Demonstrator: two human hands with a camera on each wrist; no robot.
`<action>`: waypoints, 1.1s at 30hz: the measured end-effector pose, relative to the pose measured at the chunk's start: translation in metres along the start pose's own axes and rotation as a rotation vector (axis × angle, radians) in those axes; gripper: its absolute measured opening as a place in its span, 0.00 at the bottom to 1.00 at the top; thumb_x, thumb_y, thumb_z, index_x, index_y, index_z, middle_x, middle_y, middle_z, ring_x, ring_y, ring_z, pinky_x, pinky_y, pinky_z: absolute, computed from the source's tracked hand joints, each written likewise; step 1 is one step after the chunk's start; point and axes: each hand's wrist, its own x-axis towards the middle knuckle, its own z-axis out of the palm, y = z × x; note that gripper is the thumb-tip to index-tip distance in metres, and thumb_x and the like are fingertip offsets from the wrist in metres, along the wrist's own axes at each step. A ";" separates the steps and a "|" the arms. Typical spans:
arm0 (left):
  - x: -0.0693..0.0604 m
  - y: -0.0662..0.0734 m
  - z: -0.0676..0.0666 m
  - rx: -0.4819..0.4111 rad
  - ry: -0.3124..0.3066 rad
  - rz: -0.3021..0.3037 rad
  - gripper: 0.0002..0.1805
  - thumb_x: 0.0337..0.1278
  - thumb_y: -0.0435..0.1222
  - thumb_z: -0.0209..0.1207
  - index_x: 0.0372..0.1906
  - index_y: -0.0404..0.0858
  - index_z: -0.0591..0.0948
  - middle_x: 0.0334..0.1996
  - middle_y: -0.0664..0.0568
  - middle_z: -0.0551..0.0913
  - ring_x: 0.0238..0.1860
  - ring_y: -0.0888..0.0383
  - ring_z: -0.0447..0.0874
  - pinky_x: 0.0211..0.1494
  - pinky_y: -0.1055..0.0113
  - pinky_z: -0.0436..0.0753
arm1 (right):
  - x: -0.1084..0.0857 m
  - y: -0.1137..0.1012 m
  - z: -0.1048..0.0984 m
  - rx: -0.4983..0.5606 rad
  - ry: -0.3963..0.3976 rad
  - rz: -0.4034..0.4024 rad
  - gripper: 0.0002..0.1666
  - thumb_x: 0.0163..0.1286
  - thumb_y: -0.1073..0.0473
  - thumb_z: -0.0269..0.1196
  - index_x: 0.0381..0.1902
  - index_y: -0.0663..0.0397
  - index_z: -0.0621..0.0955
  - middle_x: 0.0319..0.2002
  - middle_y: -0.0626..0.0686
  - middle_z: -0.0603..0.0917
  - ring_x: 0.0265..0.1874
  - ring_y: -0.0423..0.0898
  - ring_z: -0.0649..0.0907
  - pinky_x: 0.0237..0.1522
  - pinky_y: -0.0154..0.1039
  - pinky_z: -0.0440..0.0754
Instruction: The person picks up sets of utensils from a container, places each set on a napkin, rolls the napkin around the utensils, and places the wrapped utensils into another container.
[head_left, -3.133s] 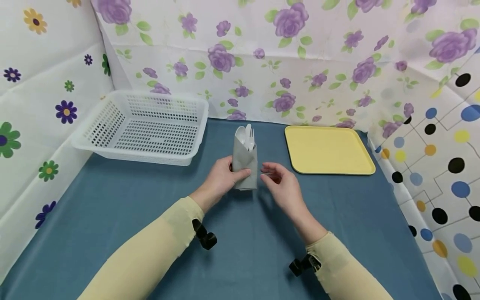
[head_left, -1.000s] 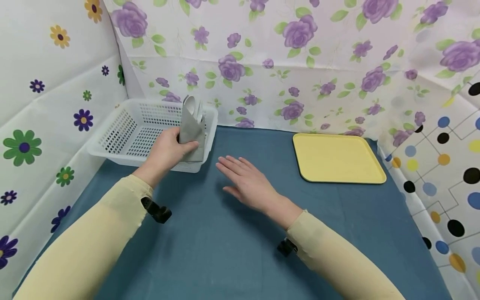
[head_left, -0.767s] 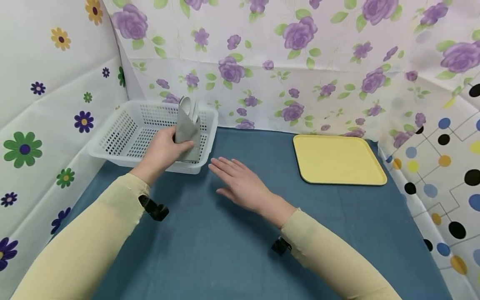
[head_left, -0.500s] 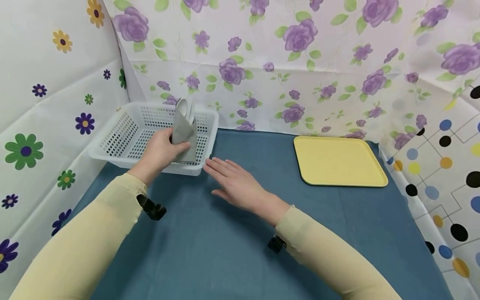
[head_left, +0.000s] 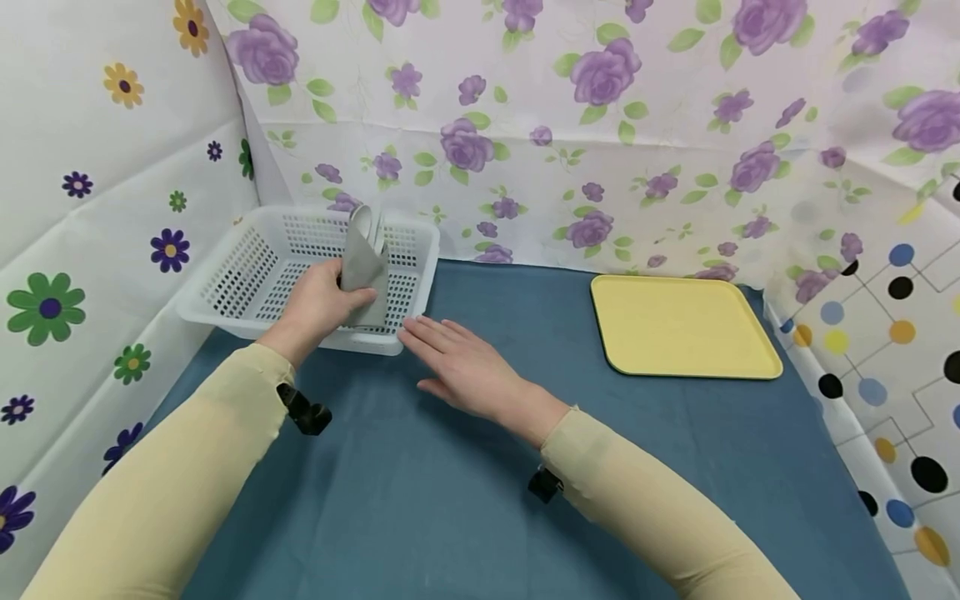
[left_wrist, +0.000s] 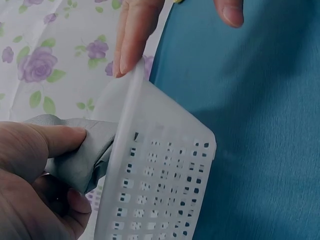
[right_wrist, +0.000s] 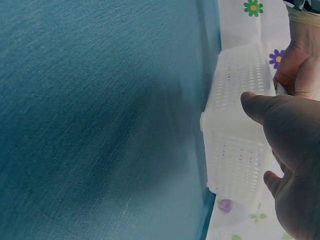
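My left hand point(head_left: 315, 304) grips a folded grey napkin pouch point(head_left: 366, 275), thumb across its front. White plastic cutlery sticks up from the pouch, with a spoon point(head_left: 361, 219) the plainest piece. The pouch stands nearly upright over the right part of a white perforated basket point(head_left: 418, 271). In the left wrist view, the basket's wall point(left_wrist: 165, 165) hides the pouch's lower end. My right hand point(head_left: 468, 367) is flat, palm down, fingers straight; its fingertips touch the basket's rim at the near right corner. The right wrist view shows the right hand point(right_wrist: 300, 145) beside the basket point(right_wrist: 235, 135).
A yellow tray point(head_left: 682, 325) lies at the back right on the blue cloth point(head_left: 420, 500). Flowered sheets point(head_left: 525, 100) rise behind and to the left, and a dotted sheet point(head_left: 885, 400) stands on the right.
From the table's middle, the left hand has carried the pouch left and over the basket. The right hand has straightened its fingers and moved left to the basket's corner.
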 end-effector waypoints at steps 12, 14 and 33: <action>0.024 -0.010 0.004 0.004 -0.066 -0.039 0.32 0.81 0.38 0.65 0.79 0.28 0.72 0.72 0.28 0.76 0.71 0.30 0.77 0.72 0.33 0.78 | 0.004 -0.001 -0.005 -0.009 0.019 -0.006 0.47 0.84 0.45 0.67 0.90 0.50 0.60 0.88 0.52 0.61 0.87 0.48 0.60 0.88 0.47 0.53; 0.028 -0.010 0.006 0.011 -0.079 -0.054 0.32 0.81 0.38 0.65 0.79 0.28 0.71 0.72 0.28 0.76 0.71 0.30 0.77 0.72 0.33 0.79 | 0.004 -0.002 -0.006 -0.013 0.017 -0.003 0.46 0.84 0.45 0.67 0.89 0.50 0.61 0.87 0.52 0.61 0.86 0.48 0.60 0.88 0.47 0.53; 0.050 -0.012 0.019 0.050 -0.200 -0.094 0.31 0.79 0.36 0.65 0.76 0.23 0.73 0.68 0.26 0.78 0.67 0.30 0.80 0.69 0.35 0.81 | 0.006 -0.004 -0.009 -0.031 0.004 0.017 0.44 0.84 0.45 0.67 0.88 0.50 0.64 0.87 0.52 0.64 0.86 0.47 0.62 0.87 0.46 0.55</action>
